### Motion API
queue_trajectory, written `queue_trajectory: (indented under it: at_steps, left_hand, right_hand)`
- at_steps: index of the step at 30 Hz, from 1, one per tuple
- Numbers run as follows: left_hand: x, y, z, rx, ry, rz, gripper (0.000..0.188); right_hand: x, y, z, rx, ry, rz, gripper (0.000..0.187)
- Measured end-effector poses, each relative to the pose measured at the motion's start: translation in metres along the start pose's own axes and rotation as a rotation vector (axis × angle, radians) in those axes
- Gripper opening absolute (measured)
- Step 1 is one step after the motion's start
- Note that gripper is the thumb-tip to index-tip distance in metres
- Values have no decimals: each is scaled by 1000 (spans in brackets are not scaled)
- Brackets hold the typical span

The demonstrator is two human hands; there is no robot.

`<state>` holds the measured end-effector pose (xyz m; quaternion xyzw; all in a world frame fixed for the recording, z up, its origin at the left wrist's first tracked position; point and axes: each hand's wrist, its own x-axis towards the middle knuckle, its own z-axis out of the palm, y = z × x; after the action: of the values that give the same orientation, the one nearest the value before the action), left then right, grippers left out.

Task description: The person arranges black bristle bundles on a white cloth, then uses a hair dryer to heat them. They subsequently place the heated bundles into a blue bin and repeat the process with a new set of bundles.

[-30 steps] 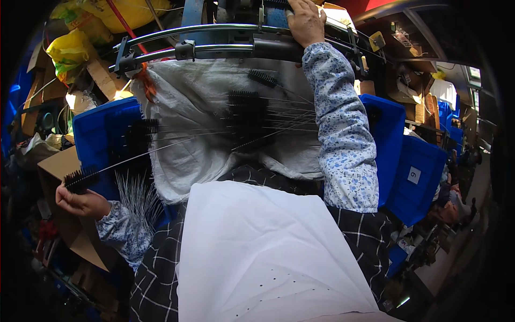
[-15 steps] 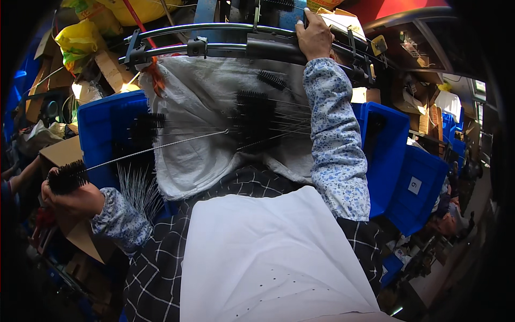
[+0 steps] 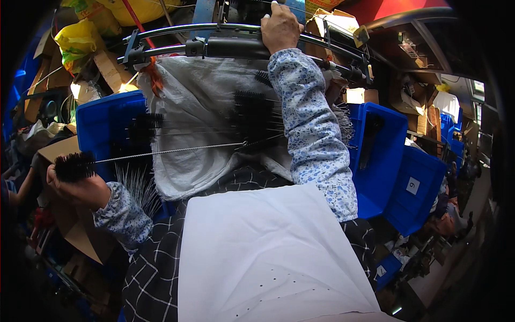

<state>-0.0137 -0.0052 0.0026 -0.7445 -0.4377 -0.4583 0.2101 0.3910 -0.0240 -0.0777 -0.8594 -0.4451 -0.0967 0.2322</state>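
My left hand (image 3: 78, 189), out at the left, is closed around the bristle end of a black wire brush (image 3: 75, 165). The brush's twisted wire stem (image 3: 177, 151) reaches right across my lap and ends in a small loop. At the top, my right hand (image 3: 281, 28) grips a black sliding carriage (image 3: 238, 47) on the machine's chrome rails (image 3: 171, 48); its fingertips are partly hidden. More black brushes (image 3: 252, 115) lie bunched on a white woven cloth (image 3: 185, 102) over my lap, wire stems pointing right, partly under my right sleeve.
Blue bins stand on both sides: the left bin (image 3: 102, 121) holds bristle brushes and wire stems, the right bin (image 3: 383, 155) is by my right forearm. An open cardboard box (image 3: 80, 236) sits below my left hand. Another person's arm (image 3: 24, 185) shows at far left.
My right hand has slid left along the rails, and the black carriage has shifted left with it. The brush in my left hand has moved slightly, its stem now lying flatter and farther right.
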Motion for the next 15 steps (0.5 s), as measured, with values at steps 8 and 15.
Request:
queue_trajectory:
  at_steps: [8, 15]
  left_hand:
    - [-6, 16, 8, -408, -1, -493, 20]
    - [-9, 26, 18, -13, -85, -136, 25]
  right_hand:
    - [0, 20, -6, -29, 74, -78, 37]
    - [9, 99, -13, 15, 17, -158, 36]
